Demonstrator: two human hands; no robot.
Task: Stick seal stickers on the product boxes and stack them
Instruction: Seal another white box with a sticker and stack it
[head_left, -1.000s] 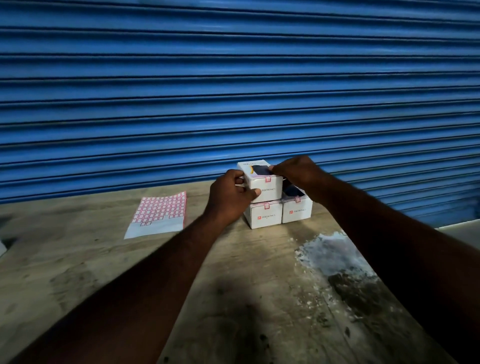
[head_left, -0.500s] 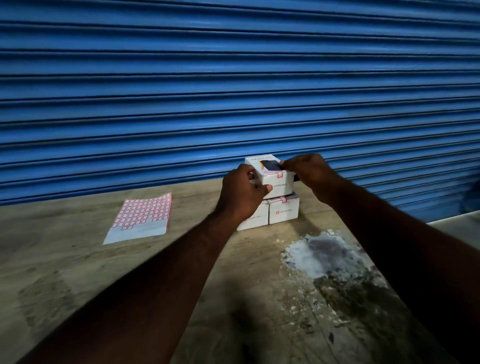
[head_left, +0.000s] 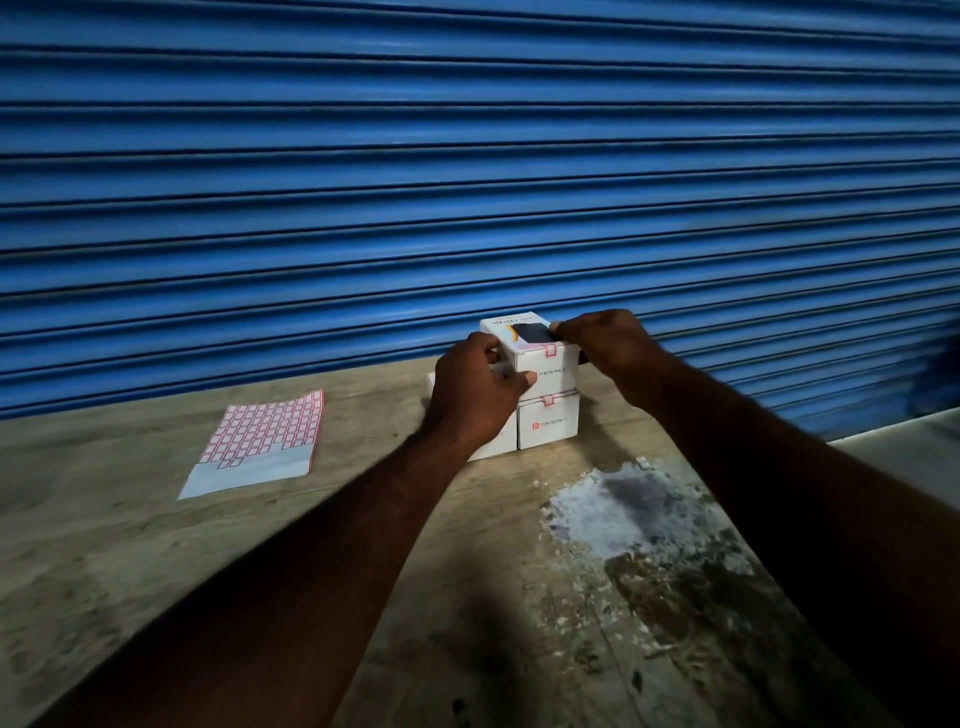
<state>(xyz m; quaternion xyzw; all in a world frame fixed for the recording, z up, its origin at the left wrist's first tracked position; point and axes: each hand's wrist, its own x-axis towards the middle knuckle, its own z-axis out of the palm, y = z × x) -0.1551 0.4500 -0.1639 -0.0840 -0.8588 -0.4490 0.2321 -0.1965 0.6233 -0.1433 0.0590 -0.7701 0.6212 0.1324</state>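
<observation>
Left grip (head_left: 472, 395): fingers curled round the nine o'clock side of the top box (head_left: 545, 364), thumb pressed flat on its front face. Right grip (head_left: 605, 340): fingers curled over the box's three o'clock edge, fingertips on the lid beside the dark printed panel. Both grips thus hold the same box.

The top box is white, closed, and lettered on its front (contents hidden). A red-and-white seal sticker (head_left: 552, 352) is folded over its front upper edge. It sits above the lower right box (head_left: 548, 427), also closed, which carries its own seal sticker (head_left: 546, 400) at the twelve o'clock edge of its front. Whether the top box has its full weight down cannot be told. A lower left box (head_left: 493, 444) stands touching at nine o'clock, largely behind the left wrist.

Well apart, at nine o'clock of the stack, a sticker sheet (head_left: 260, 441) lies flat on the wooden worktop (head_left: 156, 545), its near rows partly bare. At five o'clock of the stack is a white patch (head_left: 597, 514) on the wood. A blue shutter (head_left: 467, 182) fills twelve o'clock.
</observation>
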